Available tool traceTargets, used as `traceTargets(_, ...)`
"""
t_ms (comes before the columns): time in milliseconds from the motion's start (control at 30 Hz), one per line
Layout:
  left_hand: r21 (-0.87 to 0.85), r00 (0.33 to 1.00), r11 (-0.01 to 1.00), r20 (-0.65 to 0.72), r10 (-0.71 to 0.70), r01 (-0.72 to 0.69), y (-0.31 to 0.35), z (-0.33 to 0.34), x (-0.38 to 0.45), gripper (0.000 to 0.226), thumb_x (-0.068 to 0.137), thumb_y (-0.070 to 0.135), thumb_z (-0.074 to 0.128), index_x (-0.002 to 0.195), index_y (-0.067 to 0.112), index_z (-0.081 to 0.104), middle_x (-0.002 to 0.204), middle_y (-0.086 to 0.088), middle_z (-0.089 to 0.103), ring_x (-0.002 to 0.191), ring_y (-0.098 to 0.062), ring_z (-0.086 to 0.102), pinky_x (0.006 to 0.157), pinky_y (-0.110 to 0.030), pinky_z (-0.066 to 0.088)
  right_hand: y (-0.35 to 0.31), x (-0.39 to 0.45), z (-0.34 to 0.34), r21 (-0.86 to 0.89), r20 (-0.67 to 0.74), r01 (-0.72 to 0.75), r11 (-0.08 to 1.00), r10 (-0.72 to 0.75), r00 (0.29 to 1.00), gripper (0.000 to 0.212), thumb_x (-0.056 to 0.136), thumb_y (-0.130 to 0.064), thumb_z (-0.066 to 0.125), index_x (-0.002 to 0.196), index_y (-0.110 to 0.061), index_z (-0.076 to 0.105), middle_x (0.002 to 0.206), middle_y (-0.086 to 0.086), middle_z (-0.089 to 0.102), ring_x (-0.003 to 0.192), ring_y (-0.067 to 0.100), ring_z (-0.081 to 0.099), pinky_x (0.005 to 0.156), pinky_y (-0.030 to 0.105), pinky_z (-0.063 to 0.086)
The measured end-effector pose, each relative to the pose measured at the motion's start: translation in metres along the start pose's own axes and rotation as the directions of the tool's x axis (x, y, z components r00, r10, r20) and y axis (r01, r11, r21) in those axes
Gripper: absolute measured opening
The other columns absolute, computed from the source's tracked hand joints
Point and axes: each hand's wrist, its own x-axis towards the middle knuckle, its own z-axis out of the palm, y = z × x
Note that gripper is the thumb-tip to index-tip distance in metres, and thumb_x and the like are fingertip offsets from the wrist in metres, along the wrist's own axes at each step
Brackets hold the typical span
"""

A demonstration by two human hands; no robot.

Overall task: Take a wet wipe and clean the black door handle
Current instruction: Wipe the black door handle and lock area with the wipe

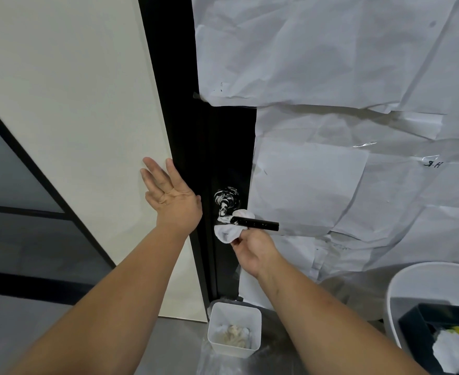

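Step in hand: wiping, wipe already taken. The black door handle (252, 223) sits just below centre of the view, on the dark strip of door (223, 147) left bare between sheets of white paper (331, 63) taped over the rest. The right hand (252, 253) comes up from 5 o'clock, its fingers (238, 240) closed on a bunched white wipe (229, 231) pressed around the lever close to its bend. The lever's outer end, pointing toward 3 o'clock, looks clean and black; the neck and round base plate (227, 198), at 11 o'clock from the wipe, carry heavy white smears. The left hand (170, 194) lies open and flat at 9 o'clock of the handle, fingers spread, gripping nothing, palm on the edge where the pale wall (74, 104) meets the black frame; it seems to steady the body. On the floor at 6 o'clock stands a small white bin (233, 330) with crumpled used wipes in it; at 4 o'clock the rim of a white tub (396, 293) shows, holding a dark tray. Judgement: roughly half done. The next move calls for working the wipe up over the bend, neck and plate, probably with a fresh fold turned outward so the residue is not spread.
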Motion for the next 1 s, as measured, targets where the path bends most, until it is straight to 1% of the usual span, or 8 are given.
traceTargets(133,-0.003,1.0,1.0,-0.006,0.003,-0.004,0.001,0.0,0.0,0.11,0.083,0.024,0.067,0.145,0.007,-0.022,0.151,-0.042,-0.014,0.139,-0.06,-0.011,0.103,-0.066,0.026,0.01,-0.001,-0.011,-0.247,-0.007,-0.029,0.969,0.028,1.0,0.039,0.089,0.019,0.036,0.105,-0.002,0.065,0.109,0.017,0.066,0.091,0.022,0.061,0.083,0.031,0.05)
traceTargets(333,0.014,1.0,1.0,-0.009,-0.007,0.007,0.002,0.0,0.0,0.111,0.082,0.026,0.068,0.145,0.007,-0.021,0.151,-0.042,-0.011,0.14,-0.06,-0.008,0.102,-0.064,0.029,0.0,-0.003,-0.018,0.055,0.031,-0.018,0.998,0.016,0.999,0.041,0.089,0.02,0.036,0.107,-0.004,0.065,0.104,0.012,0.07,0.094,0.019,0.067,0.079,0.027,0.052)
traceTargets(500,0.026,1.0,1.0,0.004,-0.005,0.005,0.002,-0.001,0.0,0.11,0.081,0.027,0.069,0.146,0.006,-0.018,0.151,-0.042,-0.01,0.139,-0.06,-0.007,0.101,-0.065,0.03,0.011,-0.015,-0.01,-0.206,0.157,-0.073,0.976,0.107,0.982,0.037,0.088,0.018,0.039,0.11,0.001,0.063,0.093,0.01,0.07,0.087,0.019,0.066,0.08,0.028,0.053)
traceTargets(600,0.021,1.0,1.0,0.017,-0.009,0.008,0.002,-0.001,0.0,0.109,0.083,0.026,0.067,0.145,0.005,-0.021,0.151,-0.041,-0.014,0.139,-0.06,-0.01,0.103,-0.066,0.027,0.02,-0.029,-0.012,-0.371,0.142,0.082,0.925,-0.031,0.989,0.031,0.088,0.01,0.047,0.094,-0.012,0.069,0.083,0.004,0.065,0.078,0.017,0.059,0.072,0.024,0.049)
traceTargets(700,0.011,1.0,1.0,0.02,-0.008,0.008,0.002,-0.001,0.0,0.109,0.084,0.025,0.066,0.145,0.005,-0.021,0.151,-0.041,-0.016,0.139,-0.059,-0.012,0.104,-0.065,0.026,0.017,-0.042,-0.013,-0.684,0.116,0.374,0.627,-0.413,0.904,0.022,0.086,0.001,0.056,0.076,-0.018,0.062,0.076,-0.006,0.055,0.068,0.006,0.052,0.063,0.012,0.04)
traceTargets(833,0.007,1.0,1.0,0.021,-0.014,0.014,0.002,0.0,0.0,0.109,0.084,0.025,0.065,0.145,0.006,-0.022,0.151,-0.039,-0.018,0.14,-0.057,-0.014,0.105,-0.065,0.024,0.002,-0.036,-0.019,-0.833,0.324,0.552,0.03,-0.783,0.531,0.017,0.079,0.011,0.054,0.073,-0.005,0.05,0.093,0.005,0.041,0.079,-0.002,0.044,0.068,0.005,0.037)
traceTargets(900,0.004,1.0,1.0,0.017,-0.014,0.014,0.002,0.0,0.0,0.109,0.084,0.025,0.066,0.145,0.006,-0.023,0.151,-0.039,-0.018,0.14,-0.057,-0.014,0.105,-0.065,0.024,-0.002,-0.027,-0.024,-0.867,0.407,0.474,-0.155,-0.77,0.492,0.018,0.075,0.015,0.054,0.073,-0.003,0.051,0.095,0.005,0.038,0.073,0.005,0.039,0.064,0.013,0.041)
traceTargets(1000,0.003,1.0,1.0,0.014,-0.012,0.012,0.001,0.001,0.0,0.109,0.084,0.025,0.066,0.145,0.005,-0.022,0.151,-0.04,-0.017,0.139,-0.058,-0.014,0.104,-0.065,0.025,-0.001,-0.018,-0.026,-0.875,0.472,0.378,-0.303,-0.705,0.529,0.025,0.061,0.022,0.057,0.072,0.0,0.056,0.091,0.007,0.044,0.068,0.013,0.039,0.055,0.019,0.039)
